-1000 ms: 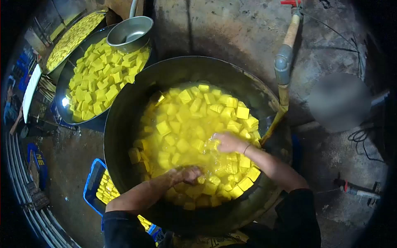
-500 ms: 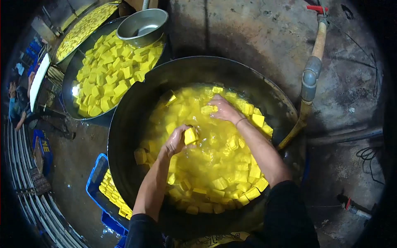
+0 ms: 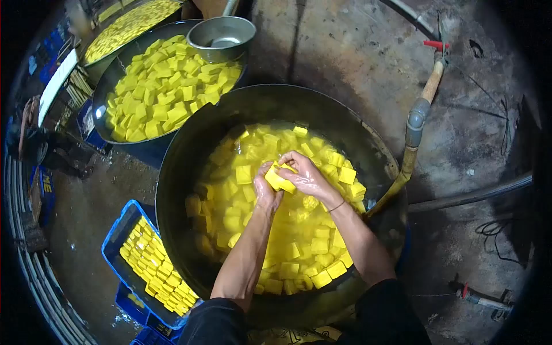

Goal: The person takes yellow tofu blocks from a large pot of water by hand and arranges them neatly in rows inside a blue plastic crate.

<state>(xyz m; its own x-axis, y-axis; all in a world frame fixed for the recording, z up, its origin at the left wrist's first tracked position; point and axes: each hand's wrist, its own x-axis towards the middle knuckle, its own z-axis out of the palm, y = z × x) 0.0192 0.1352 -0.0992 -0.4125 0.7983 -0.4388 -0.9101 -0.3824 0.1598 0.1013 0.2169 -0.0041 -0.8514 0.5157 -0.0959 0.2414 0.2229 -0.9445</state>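
Note:
Over the middle of a large dark round vat (image 3: 190, 138), my left hand (image 3: 267, 190) and my right hand (image 3: 307, 174) come together around yellow tofu (image 3: 280, 179). My left palm supports it from the left, while my right fingers close over it from above and the right. Whether one block or two are between my hands is hard to tell. Below them, cloudy yellow water (image 3: 280, 236) fills the vat, with many yellow tofu blocks (image 3: 319, 246) floating or sunk in it.
A second vat heaped with yellow blocks (image 3: 152, 103) stands upper left, a metal bowl (image 3: 230, 37) at its rim. Lower left is a blue crate (image 3: 109, 244) of small yellow blocks. A pipe (image 3: 415, 121) reaches the vat's right side. Another person (image 3: 49, 146) is far left.
My right hand has come up from the water to meet my left. Both hands now hold tofu together; before, they were apart, each with a block. The view has shifted slightly.

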